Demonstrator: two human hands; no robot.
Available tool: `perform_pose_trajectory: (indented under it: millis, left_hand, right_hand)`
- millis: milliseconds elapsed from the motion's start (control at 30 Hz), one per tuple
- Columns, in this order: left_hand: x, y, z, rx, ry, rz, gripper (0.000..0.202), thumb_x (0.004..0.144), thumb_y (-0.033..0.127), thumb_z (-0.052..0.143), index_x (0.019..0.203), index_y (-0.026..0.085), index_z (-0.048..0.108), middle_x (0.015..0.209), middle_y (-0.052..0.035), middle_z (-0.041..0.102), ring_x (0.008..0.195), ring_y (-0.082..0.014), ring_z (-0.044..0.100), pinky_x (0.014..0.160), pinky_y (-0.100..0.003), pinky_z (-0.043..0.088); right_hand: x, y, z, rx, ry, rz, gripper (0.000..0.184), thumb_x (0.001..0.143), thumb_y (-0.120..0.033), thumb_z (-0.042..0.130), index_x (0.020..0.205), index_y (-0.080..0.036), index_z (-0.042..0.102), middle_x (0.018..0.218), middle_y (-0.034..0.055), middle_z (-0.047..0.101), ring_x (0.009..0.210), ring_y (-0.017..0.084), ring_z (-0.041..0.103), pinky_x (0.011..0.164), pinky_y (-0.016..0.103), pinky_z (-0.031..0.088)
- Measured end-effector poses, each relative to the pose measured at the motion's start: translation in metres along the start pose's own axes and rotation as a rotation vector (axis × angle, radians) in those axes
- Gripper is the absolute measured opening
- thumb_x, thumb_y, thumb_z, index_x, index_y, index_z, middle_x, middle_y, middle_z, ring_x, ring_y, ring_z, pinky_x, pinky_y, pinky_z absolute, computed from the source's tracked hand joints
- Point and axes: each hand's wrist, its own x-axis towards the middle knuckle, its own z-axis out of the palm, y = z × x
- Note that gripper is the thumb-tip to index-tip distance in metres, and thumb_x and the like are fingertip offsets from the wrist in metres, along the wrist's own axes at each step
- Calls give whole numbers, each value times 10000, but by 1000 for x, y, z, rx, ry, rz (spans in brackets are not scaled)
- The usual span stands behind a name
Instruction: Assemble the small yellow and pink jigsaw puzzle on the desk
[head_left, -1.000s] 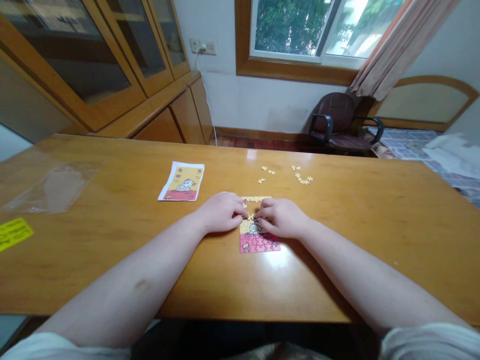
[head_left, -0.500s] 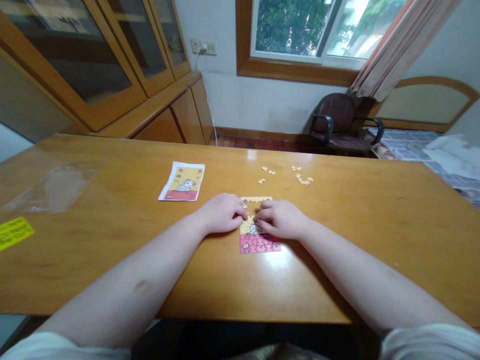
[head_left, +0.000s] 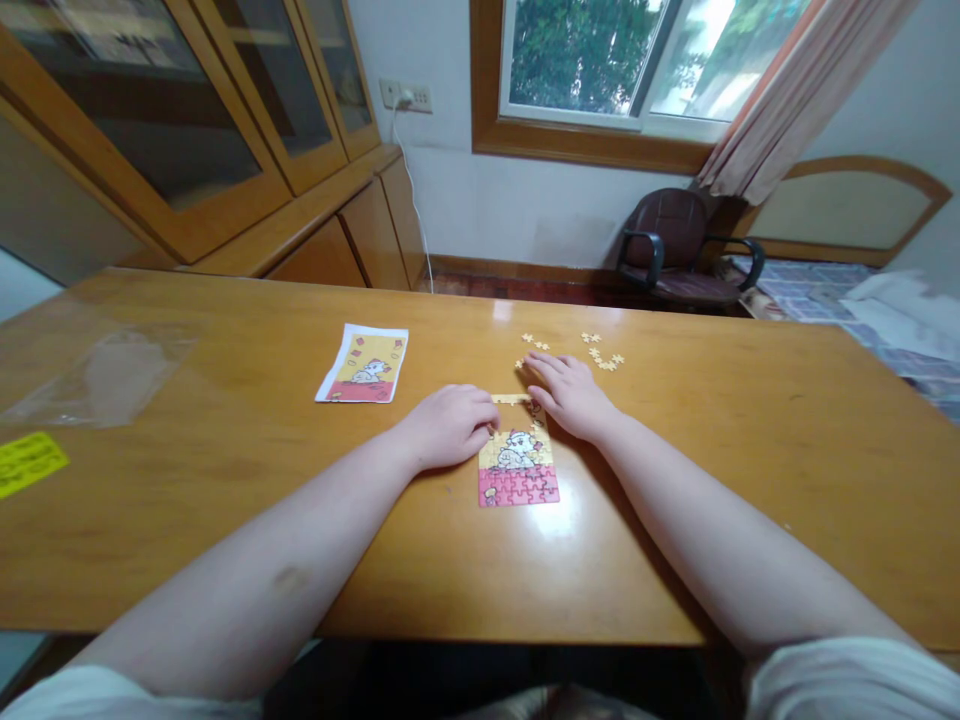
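A partly assembled jigsaw puzzle [head_left: 517,487] lies flat on the table, showing a white cartoon animal over a pink base, with a gap in its upper part. My left hand [head_left: 452,425] rests with curled fingers on the puzzle's upper left edge, its fingertips partly hidden. Beyond the puzzle's upper right corner, my right hand [head_left: 571,396] is open, fingers stretched forward. A loose puzzle piece [head_left: 519,364] lies at its fingertips, partly covered. Farther back are more loose pieces [head_left: 542,346] and, to the right, another scattered group of pieces [head_left: 608,365].
A reference picture card [head_left: 365,372] lies left of the puzzle. A clear plastic bag [head_left: 124,375] and a yellow label [head_left: 30,465] are at the table's left. Behind the wooden table [head_left: 712,480] stand a glass-door cabinet [head_left: 262,205] and an armchair [head_left: 675,240].
My right hand has moved from the puzzle's middle, up and away, to the loose pieces, and its fingers have straightened. The animal picture is now uncovered. My left hand stays at the edge.
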Motion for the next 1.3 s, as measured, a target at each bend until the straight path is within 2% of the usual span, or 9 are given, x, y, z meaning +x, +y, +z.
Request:
perform_pose_trajectory:
  millis: [67, 133, 300, 433, 633, 833, 967, 1167, 1300]
  left_hand:
    - [1, 0, 2, -10, 17, -8, 199, 838, 161, 475, 865, 196, 668, 874, -30, 662, 847, -182, 573, 803, -332, 436]
    - [2, -2, 3, -21, 21, -6, 202, 846, 163, 472, 879, 197, 669, 877, -30, 662, 855, -180, 575, 811, -331, 437]
    - [0, 1, -2, -16, 2, -16, 215, 860, 172, 468, 893, 197, 679, 896, -32, 672, 873, -184, 585, 825, -342, 444]
    - [-7, 35, -7, 64, -84, -17, 246, 888, 216, 457, 981, 203, 684, 941, -55, 678, 920, -218, 594, 822, -376, 462]
    - [-22, 90, 12, 163, -88, -30, 458, 886, 310, 481, 1303, 122, 510, 1372, -139, 506, 1264, -285, 449, 1037, -409, 382]
    - [-22, 84, 17, 189, -179, -114, 513, 921, 385, 425, 1363, 126, 442, 1448, -155, 426, 1332, -282, 392, 1073, -405, 352]
    - [-21, 80, 19, 182, -179, -135, 530, 931, 401, 398, 1377, 116, 427, 1466, -155, 403, 1339, -283, 385, 1075, -407, 353]
    - [-22, 79, 25, 162, -154, -91, 547, 923, 414, 414, 1368, 99, 438, 1436, -153, 446, 1328, -278, 395, 1078, -394, 347]
    - [-21, 79, 23, 145, -171, -81, 561, 911, 416, 433, 1371, 94, 437, 1437, -157, 443, 1323, -282, 399, 1080, -408, 344]
  right_hand:
    - [3, 8, 4, 8, -78, 17, 538, 964, -430, 354, 1457, -216, 357, 1513, 77, 358, 1342, 314, 327, 1053, 497, 279]
    - [4, 11, 6, 24, -130, 30, 529, 979, -424, 304, 1474, -238, 326, 1505, 51, 377, 1393, 297, 256, 1091, 528, 207]
    - [3, 14, 4, -2, -35, 91, 373, 980, -360, 358, 1201, -256, 640, 1276, 43, 624, 1213, 266, 477, 1071, 511, 220]
    - [4, 23, 5, -9, 52, 218, 250, 922, -312, 505, 1006, -212, 718, 1074, 72, 700, 1019, 244, 574, 927, 394, 380]
    - [7, 26, 7, -45, 63, 239, 203, 901, -274, 549, 939, -223, 742, 1007, 67, 704, 955, 234, 601, 865, 356, 408]
    - [6, 26, 6, 57, 73, 324, 71, 813, -243, 669, 841, -191, 709, 864, 59, 709, 846, 207, 621, 782, 307, 440]
    - [2, 19, 4, 198, 100, 215, 35, 796, -205, 685, 820, -198, 709, 823, 42, 712, 800, 179, 620, 749, 286, 447]
    - [-7, -19, -3, 619, -104, 137, 103, 809, -210, 668, 867, -220, 752, 873, 22, 741, 801, 146, 664, 758, 255, 491]
    - [-10, -30, 2, 680, -131, 185, 148, 789, -219, 683, 913, -238, 761, 889, 16, 751, 811, 160, 682, 762, 270, 515]
